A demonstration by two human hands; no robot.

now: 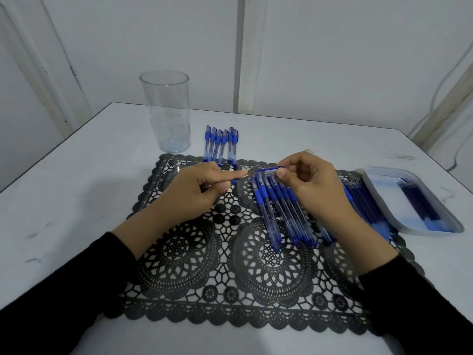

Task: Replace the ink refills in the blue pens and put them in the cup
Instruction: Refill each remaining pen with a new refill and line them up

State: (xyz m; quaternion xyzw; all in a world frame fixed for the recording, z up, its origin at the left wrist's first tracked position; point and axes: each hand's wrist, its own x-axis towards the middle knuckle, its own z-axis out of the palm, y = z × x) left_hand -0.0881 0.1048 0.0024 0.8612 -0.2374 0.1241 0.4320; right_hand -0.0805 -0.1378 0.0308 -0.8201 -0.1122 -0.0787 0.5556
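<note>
Left hand curled round a small blue pen part, right hand pinching a clear pen piece above mat's pen row, cup far left, refills in right tray

Open table runs left of the left hand; the cup stands beyond it. Between the hands, the small blue piece held in the left and the barrel held in the right hand nearly close the gap. Loose pens lie beneath the right hand, a tray seemingly just beside them.
</note>
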